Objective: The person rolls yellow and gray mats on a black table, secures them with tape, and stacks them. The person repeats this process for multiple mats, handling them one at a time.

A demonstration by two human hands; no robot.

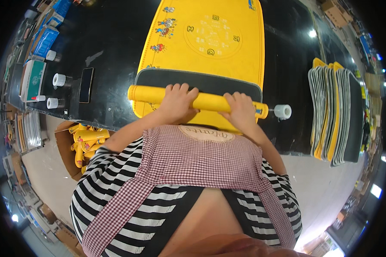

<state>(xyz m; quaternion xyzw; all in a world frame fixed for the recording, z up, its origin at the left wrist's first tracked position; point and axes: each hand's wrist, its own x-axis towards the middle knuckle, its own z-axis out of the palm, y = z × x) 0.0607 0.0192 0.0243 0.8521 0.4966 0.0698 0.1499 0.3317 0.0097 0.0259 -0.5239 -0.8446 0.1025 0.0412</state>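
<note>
Our left hand point(178, 103) and right hand point(241, 110) grip a yellow roll point(211, 102); beyond it, a printed mat point(210, 43) on a black workshop table point(116, 47).

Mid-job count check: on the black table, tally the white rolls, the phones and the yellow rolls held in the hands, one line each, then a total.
White rolls: 4 (3 at left, 1 at right)
Phone: 1
Yellow roll under the left hand and right hand: 1
Total: 6
</note>
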